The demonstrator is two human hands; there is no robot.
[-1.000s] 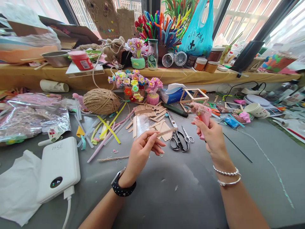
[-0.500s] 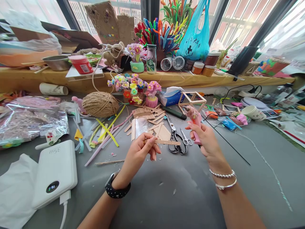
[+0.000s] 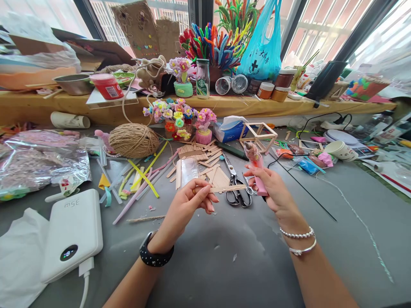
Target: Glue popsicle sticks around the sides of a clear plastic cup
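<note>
Between the thumb and fingers of my left hand (image 3: 194, 199) is one end of a wooden craft stick (image 3: 229, 188), held level and pointing right. My right hand (image 3: 272, 190) grips a pink hot glue gun (image 3: 259, 171) by its handle, with the nozzle up and apart from the stick. Behind the stick's free end lie large black-handled scissors (image 3: 239, 194) and small scissors (image 3: 250, 189). Loose craft sticks (image 3: 215, 173) are piled on the table beyond my left hand. An open frame of sticks (image 3: 259, 133) stands behind the glue gun.
A twine ball (image 3: 134, 140), yarn flowers (image 3: 176, 115) and a tissue pack (image 3: 229, 128) line the back of the grey table (image 3: 221, 265). At left sits a white power bank (image 3: 75, 233) with a cable. A thin black rod (image 3: 308, 190) lies at right.
My right hand has shifted slightly left with the glue gun, whose nozzle now points more upward. The craft stick's free end has tilted up a little.
</note>
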